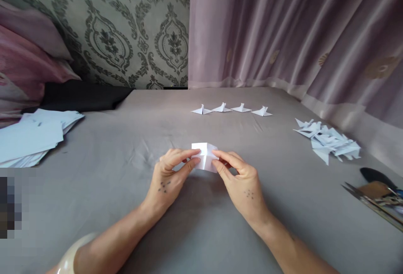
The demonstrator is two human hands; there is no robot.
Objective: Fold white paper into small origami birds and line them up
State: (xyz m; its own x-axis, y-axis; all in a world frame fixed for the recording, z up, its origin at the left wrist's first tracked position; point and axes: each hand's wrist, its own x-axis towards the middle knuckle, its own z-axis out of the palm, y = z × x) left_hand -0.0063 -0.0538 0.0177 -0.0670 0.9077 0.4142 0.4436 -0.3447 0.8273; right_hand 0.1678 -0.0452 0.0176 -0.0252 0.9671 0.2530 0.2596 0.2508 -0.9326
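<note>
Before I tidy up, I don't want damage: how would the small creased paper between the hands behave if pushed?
The creased paper is probably light, as the left hand and right hand just pinch its sides. It likely bends easily along its visible creases. Its flattish shape suggests sliding rather than rolling.

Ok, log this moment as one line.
left hand: pinching creased paper; right hand: pinching opposite side; beyond: four folded papers; far left: paper stack; right: paper pile
</note>
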